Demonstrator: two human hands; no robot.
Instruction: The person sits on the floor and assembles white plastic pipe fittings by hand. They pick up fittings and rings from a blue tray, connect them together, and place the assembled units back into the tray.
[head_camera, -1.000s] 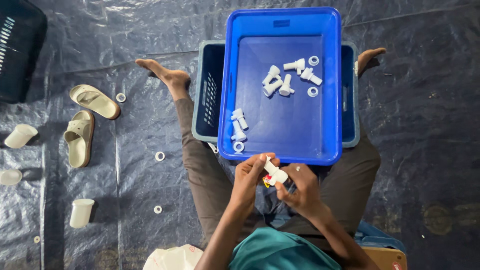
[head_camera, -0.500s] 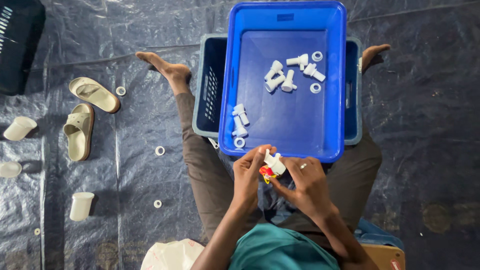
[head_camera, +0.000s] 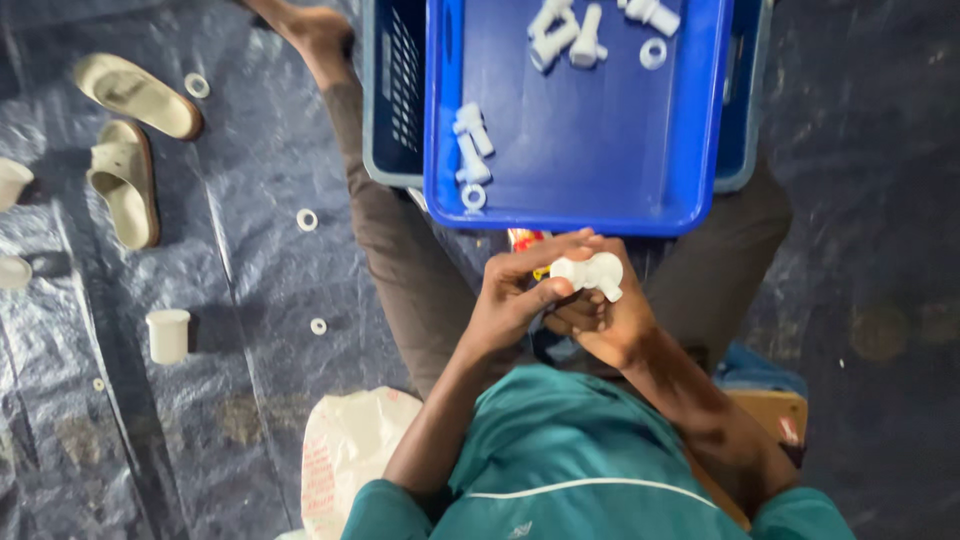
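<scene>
Left hand: fingers curled, thumb + fingertips pinched on the near end of the white plastic fitting; closed round it, not loose.
Right hand: cupped under the fitting from the other side, fingers wrapped shut, gripping the body of the part.
Fitting pos: held in both hands above the lap, just below the near rim of the blue tray, not touching it.
Red/yellow item: small bit showing behind the left hand fingers; too hidden to say what it is or whether it's held.
Change vs 0.5 s ago: the red/yellow bit sat betw. the hands at the fitting then; it now peeks out above the left hand. Fitting turned more sideways, longer side showing. Both grips unchanged. View also closer, hands larger in frame.
Meaning: prob. mid-assembly, the part being worked/turned in hand; nothing put down in the tray yet.
Tray contents: loose white fittings top centre, a pair near the left wall, white rings by the near-left corner and upper right.
Under tray: dark blue slotted crate, tray resting on top.
Floor: blue tarp, pair of beige sandals, white cup-like cap, scattered rings, white bag by the left elbow.
</scene>
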